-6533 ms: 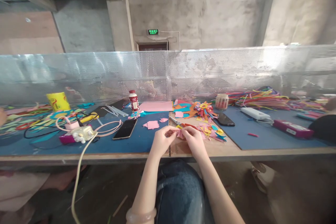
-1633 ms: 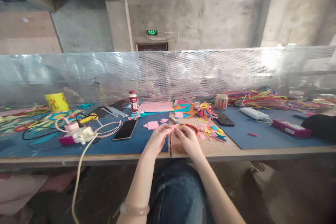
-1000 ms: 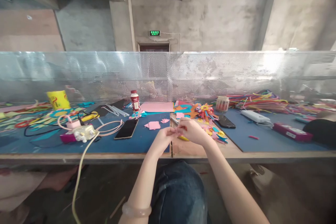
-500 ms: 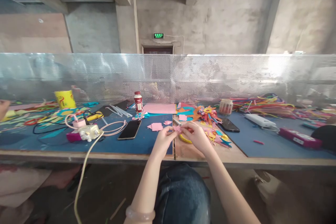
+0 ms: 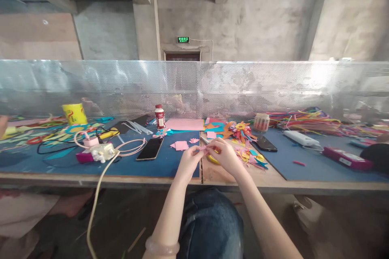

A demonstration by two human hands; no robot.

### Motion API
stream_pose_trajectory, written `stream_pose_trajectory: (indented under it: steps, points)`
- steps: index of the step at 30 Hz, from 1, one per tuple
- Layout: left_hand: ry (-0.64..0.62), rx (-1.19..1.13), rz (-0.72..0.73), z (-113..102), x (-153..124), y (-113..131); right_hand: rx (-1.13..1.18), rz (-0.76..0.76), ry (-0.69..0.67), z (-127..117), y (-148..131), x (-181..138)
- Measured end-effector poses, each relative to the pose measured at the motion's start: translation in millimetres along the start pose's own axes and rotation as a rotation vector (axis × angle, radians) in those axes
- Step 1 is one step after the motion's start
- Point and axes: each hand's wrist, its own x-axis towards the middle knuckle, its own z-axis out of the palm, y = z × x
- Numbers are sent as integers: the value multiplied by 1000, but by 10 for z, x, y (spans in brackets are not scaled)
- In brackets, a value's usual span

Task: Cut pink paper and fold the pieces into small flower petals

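Observation:
My left hand (image 5: 189,162) and my right hand (image 5: 225,154) meet over the near edge of the table (image 5: 152,178), both pinching a small pink paper piece (image 5: 204,149) between the fingertips. A yellow ring-shaped item (image 5: 213,159) lies under my right hand; part of it is hidden. Loose pink paper squares (image 5: 180,145) lie just beyond my left hand on the blue mat (image 5: 161,162). A heap of coloured paper scraps (image 5: 252,156) sits to the right of my right hand.
A black phone (image 5: 150,149) lies left of my hands, another phone (image 5: 265,144) to the right. A small bottle (image 5: 159,117), a pink sheet (image 5: 184,124), a paper flower (image 5: 240,128), a yellow cup (image 5: 74,113), cables (image 5: 100,170), coloured strips (image 5: 306,116) and a mesh screen (image 5: 194,85) are around.
My right hand went briefly further out over the table, then came back to my left hand. Both hands still work the pink piece. The view shifted slightly.

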Motion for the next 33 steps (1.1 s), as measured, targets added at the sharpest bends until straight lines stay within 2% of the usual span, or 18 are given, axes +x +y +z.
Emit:
stream_pose_trajectory:
  steps: [4,10,15,25,33]
  points:
    - [14,-7,-10,-1,6,-7,-34,-37,33,36,11,-17]
    - [20,-30,-5,-2,15,-26,-131,-182,153,136,66,-76]
    - [30,-58,13,-4,16,-26,-150,-236,181,172,84,-121]
    - [5,-90,12,12,-21,39,-129,-181,190,177,49,-170]
    - [-16,-1,9,13,-38,64,48,-51,181,141,68,-161]
